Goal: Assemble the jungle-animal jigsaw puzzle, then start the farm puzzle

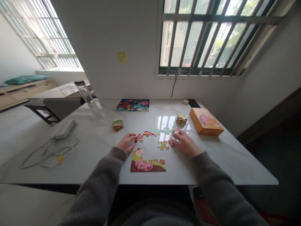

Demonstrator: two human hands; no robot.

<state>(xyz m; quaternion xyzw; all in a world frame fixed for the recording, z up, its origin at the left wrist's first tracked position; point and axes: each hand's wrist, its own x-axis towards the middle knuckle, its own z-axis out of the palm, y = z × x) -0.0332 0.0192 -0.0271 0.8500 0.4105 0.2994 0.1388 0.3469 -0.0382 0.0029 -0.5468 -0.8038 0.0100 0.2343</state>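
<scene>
A joined puzzle section [144, 165] with a pink pig lies near the table's front edge. Above it, my left hand [127, 142] has its fingertips on a small red-and-orange piece [139, 138]. On the right, my right hand [185, 143] rests with fingers bent at a reddish piece [171, 143]; another small piece [176, 129] lies by its fingertips. Between the hands are a joined strip with a red roof [151, 132], a pale green piece [166, 130] and a yellow-green piece [163, 145].
Two piece stacks [118, 125] [182, 119] stand farther back. An orange box [206, 121] is at right, a dark picture sheet [133, 105] at the back. A glass bottle [87, 95], white device [63, 129] and looped cable [58, 150] are at left.
</scene>
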